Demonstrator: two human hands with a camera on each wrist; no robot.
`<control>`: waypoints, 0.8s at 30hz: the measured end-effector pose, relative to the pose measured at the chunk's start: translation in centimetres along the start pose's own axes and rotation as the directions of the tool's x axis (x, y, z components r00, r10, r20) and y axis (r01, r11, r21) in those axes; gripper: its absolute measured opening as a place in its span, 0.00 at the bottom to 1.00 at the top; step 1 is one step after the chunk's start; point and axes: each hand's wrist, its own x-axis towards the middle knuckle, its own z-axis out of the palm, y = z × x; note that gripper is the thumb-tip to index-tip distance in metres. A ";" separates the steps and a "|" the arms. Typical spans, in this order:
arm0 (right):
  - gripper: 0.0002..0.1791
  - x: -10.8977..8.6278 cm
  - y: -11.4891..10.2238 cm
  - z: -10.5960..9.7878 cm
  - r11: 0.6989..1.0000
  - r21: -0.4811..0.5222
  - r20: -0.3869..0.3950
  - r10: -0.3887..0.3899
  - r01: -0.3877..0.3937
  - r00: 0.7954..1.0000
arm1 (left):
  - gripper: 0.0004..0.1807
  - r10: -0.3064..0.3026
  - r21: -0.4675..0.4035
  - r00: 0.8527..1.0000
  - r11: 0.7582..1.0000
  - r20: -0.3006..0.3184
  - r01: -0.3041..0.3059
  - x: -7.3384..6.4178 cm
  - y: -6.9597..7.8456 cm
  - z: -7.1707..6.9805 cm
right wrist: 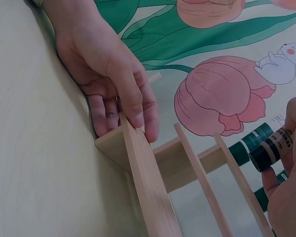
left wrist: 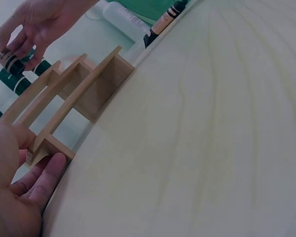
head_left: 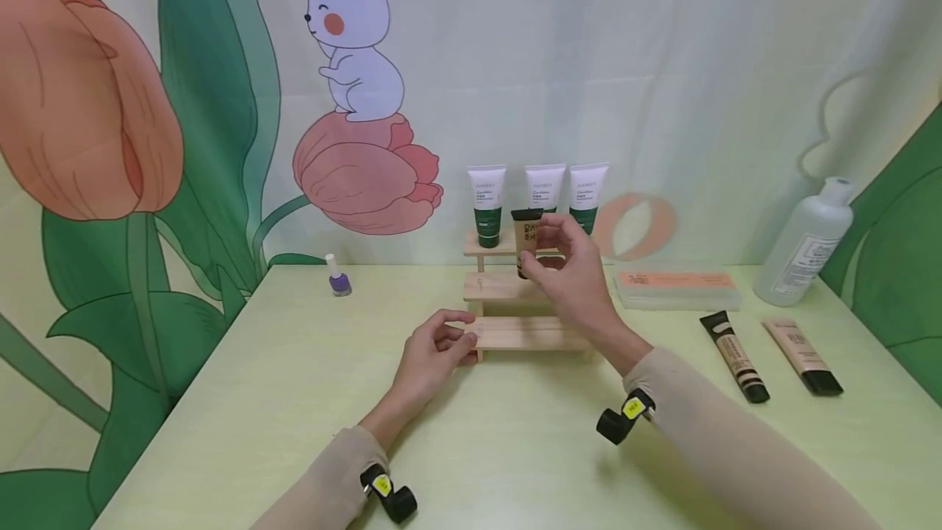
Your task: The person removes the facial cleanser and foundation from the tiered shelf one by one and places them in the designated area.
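My right hand (head_left: 577,268) pinches a small beige tube (head_left: 526,231) with dark ends, held upright above the middle step of a three-tier wooden stand (head_left: 526,339). In the right wrist view, a dark banded end of that tube (right wrist: 271,150) shows beside the fingers. My left hand (head_left: 434,354) grips the left end of the stand's lowest step, with the thumb on one side and fingers on the other in the left wrist view. Three white-and-green tubes (head_left: 487,207) stand on the top step; the right hand and the beige tube partly cover two of them.
A purple nail polish bottle (head_left: 339,278) stands to the left. On the right lie a black-and-beige tube (head_left: 736,357) and a pink-beige tube (head_left: 802,357). Behind them are a flat clear box (head_left: 677,293) and a white bottle (head_left: 805,244). A printed curtain (head_left: 515,64) hangs along the back.
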 end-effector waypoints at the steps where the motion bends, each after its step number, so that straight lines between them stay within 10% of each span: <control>1: 0.24 0.0 -0.1 -0.4 1.000 -0.002 -0.002 -0.003 0.003 1.000 | 0.15 0.000 -0.003 1.000 1.000 0.000 0.000 0.0 0.0 0.0; 24: 0.23 -1.2 -0.2 -9.2 0.991 -0.132 -0.116 -0.045 0.029 0.992 | 0.14 0.004 -0.011 1.000 1.000 -0.003 -0.004 0.1 -0.2 0.0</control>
